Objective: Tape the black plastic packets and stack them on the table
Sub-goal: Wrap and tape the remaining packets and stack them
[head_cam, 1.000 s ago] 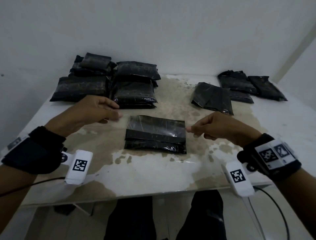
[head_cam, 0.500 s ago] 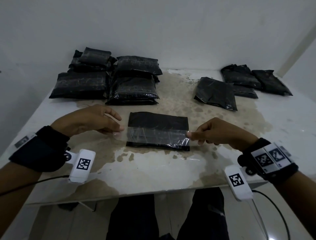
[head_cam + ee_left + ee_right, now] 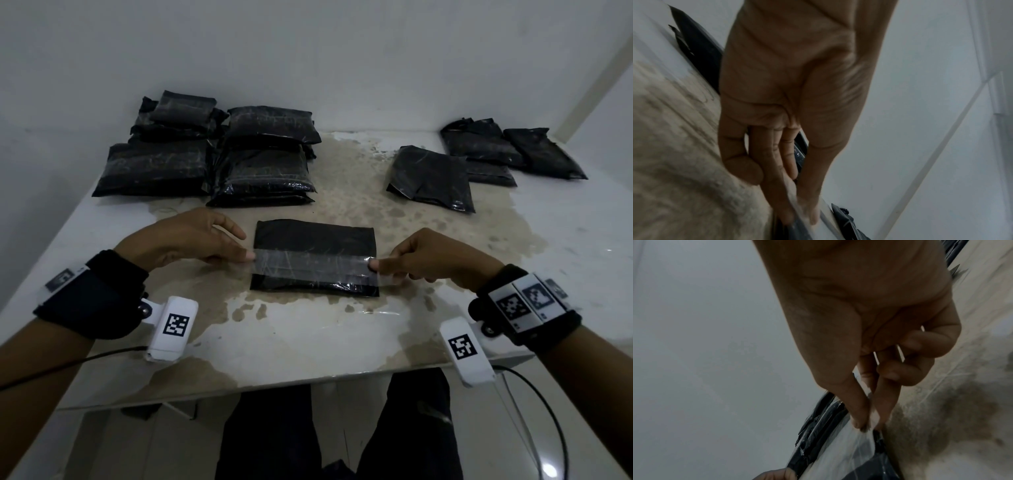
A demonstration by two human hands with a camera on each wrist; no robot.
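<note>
Tape strip (image 3: 310, 265), pinched taut by left hand (image 3: 191, 240) and right hand (image 3: 435, 257), seemingly hovers over the packet (image 3: 313, 240); lower it level across the fold

- a plain white wall (image 3: 308, 51) fills the upper part of the frame, dimly lit.
- a pale trim strip (image 3: 592, 68) slants down the upper right corner.
- a white table (image 3: 308, 342) with brown stains spans the middle.
- glossy light floor (image 3: 548, 445) shows at lower right, with a small glare spot.
</note>
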